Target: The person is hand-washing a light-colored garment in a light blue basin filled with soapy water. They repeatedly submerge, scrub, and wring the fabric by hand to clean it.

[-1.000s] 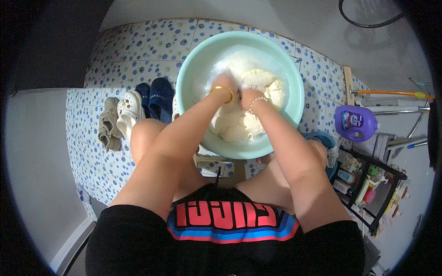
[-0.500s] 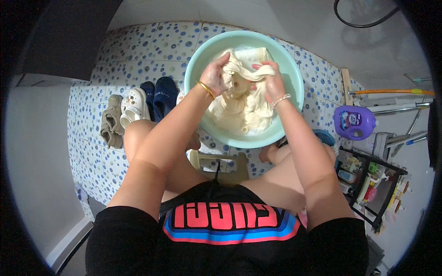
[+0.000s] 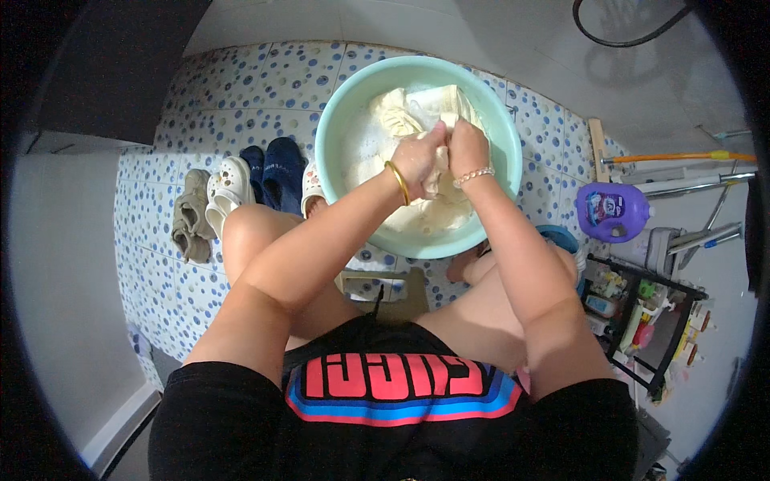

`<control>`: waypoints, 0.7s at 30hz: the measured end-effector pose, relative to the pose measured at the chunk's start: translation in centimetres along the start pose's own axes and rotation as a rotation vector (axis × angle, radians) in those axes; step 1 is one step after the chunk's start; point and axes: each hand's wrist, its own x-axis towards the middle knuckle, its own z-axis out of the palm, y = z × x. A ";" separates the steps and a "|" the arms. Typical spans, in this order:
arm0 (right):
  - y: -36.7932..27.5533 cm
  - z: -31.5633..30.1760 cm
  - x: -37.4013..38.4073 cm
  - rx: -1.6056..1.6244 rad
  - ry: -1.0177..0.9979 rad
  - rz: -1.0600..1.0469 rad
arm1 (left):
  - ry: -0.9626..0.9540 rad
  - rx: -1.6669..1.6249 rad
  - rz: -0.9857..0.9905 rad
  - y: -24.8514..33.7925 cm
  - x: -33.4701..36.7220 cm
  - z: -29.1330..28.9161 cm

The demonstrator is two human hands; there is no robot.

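Note:
A mint-green basin (image 3: 507, 152) sits on the floor in front of me, holding whitish sudsy water and a wet cream-coloured garment (image 3: 396, 112). My left hand (image 3: 419, 158), with a gold bangle at the wrist, is closed around a bunch of the cloth. Right beside it, my right hand (image 3: 468, 147), wearing a beaded bracelet, also grips the fabric. Both fists nearly touch over the basin's middle. Part of the garment spreads out below them in the water, and a flatter fold lies toward the far side. What lies under my hands is hidden.
Left of the basin stand brown shoes (image 3: 191, 216), white clogs (image 3: 230, 192) and dark blue slippers (image 3: 282, 176). A purple detergent jug (image 3: 613, 212), pole handles (image 3: 666, 158) and a black rack (image 3: 670, 345) of small bottles are at the right. A low stool (image 3: 413, 297) shows between my legs.
My hands have come together from a spread position, the left moving right and nearer me. The stretch of cloth between them is now bunched in both fists.

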 end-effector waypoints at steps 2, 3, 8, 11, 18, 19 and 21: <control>1.9 1.2 0.3 -0.023 -0.094 0.013 | 0.203 0.326 0.181 0.8 0.8 -0.7; 2.0 1.3 0.2 0.001 -0.049 0.013 | 0.305 0.482 0.270 1.3 1.5 -1.4; 1.2 1.0 -2.5 -0.119 -0.293 0.000 | 0.469 1.693 0.544 1.6 3.6 -4.9; 1.2 3.1 -4.9 -0.300 -0.335 -0.066 | 0.419 1.914 0.219 0.3 2.6 -3.1; 3.4 8.1 -2.7 -0.369 -0.374 0.029 | 0.345 1.853 0.212 -1.8 7.5 -6.7; 3.7 8.6 -2.2 -0.300 -0.244 0.036 | 0.340 1.867 0.158 -1.5 7.6 -6.5; 3.7 7.1 0.4 -0.193 -0.391 0.071 | 0.338 1.892 0.046 -0.6 7.7 -6.2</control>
